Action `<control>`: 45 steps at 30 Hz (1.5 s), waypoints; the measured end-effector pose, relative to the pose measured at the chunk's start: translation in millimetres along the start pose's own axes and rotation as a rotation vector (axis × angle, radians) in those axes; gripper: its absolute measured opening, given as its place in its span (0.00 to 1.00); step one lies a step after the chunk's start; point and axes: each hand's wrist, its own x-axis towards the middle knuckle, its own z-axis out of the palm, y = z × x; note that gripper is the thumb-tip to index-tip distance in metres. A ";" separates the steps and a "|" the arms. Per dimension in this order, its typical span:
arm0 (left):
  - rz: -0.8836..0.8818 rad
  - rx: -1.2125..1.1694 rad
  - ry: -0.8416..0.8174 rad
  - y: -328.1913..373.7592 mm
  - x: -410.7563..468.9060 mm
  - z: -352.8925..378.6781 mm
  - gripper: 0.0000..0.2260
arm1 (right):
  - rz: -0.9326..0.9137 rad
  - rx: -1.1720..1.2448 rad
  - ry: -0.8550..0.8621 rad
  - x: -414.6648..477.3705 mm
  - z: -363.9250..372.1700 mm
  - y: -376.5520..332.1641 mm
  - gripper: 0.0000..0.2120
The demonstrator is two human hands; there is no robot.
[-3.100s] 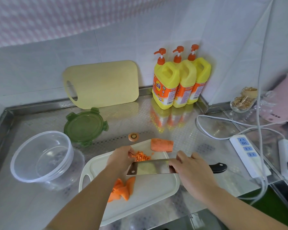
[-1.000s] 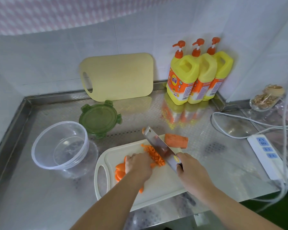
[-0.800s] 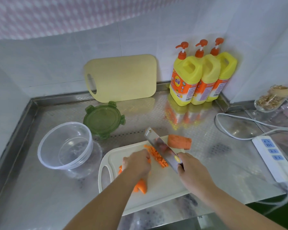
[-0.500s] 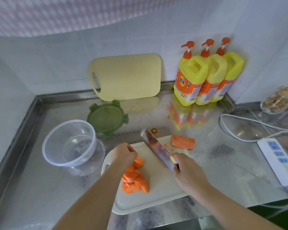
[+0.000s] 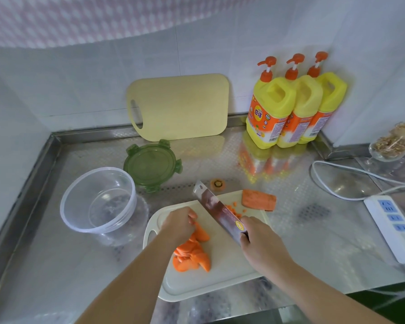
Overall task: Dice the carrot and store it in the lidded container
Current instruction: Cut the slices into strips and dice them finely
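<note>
Now your left hand (image 5: 179, 224) curls round the flat orange carrot slices (image 5: 192, 256), probably gathering them; your right hand (image 5: 260, 244) grips the steel cleaver (image 5: 216, 210), walling off the small carrot dice (image 5: 233, 208). The clear round plastic container (image 5: 98, 199) stands left of your left hand.

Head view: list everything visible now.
white plastic cutting board: 1, white, front centre
orange carrot slices: pile, orange, on board
diced carrot bits: few, orange, beside blade
carrot chunk: 1, orange, board's far corner
carrot end: 1, orange, beyond board
steel cleaver: 1, silver, over board
clear round plastic container: 1, clear, board's left
green round lid: 1, green, behind container
pale yellow cutting board: 1, yellow, against wall
yellow pump bottles: 3, yellow, back corner
white power strip: 1, white, right
glass dish: 1, clear, far right
left hand: grips carrot slices
right hand: holds cleaver
</note>
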 end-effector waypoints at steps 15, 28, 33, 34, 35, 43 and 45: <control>0.099 -0.028 -0.275 -22.2 -9.9 -23.9 0.19 | -0.026 0.021 -0.020 2.2 6.6 -5.1 0.05; 0.086 0.093 -0.324 -15.0 -9.4 -29.4 0.17 | -0.038 0.034 -0.009 3.4 8.4 -0.7 0.06; 0.080 0.153 -0.292 -10.8 -4.7 -26.9 0.16 | -0.036 0.007 -0.013 4.6 6.2 -0.7 0.09; 0.083 0.162 -0.302 -10.4 -4.5 -27.9 0.17 | -0.034 0.000 -0.014 4.6 5.5 -0.5 0.09; 0.082 0.164 -0.313 -10.2 -4.5 -28.9 0.17 | -0.031 -0.002 -0.015 4.5 4.7 -0.2 0.08; 0.076 0.211 -0.353 -6.0 -10.4 -28.7 0.15 | -0.054 0.010 -0.022 6.5 3.0 -1.1 0.05; 0.080 0.225 -0.343 -5.8 -12.5 -29.0 0.16 | -0.063 0.014 -0.012 7.2 3.5 -1.7 0.04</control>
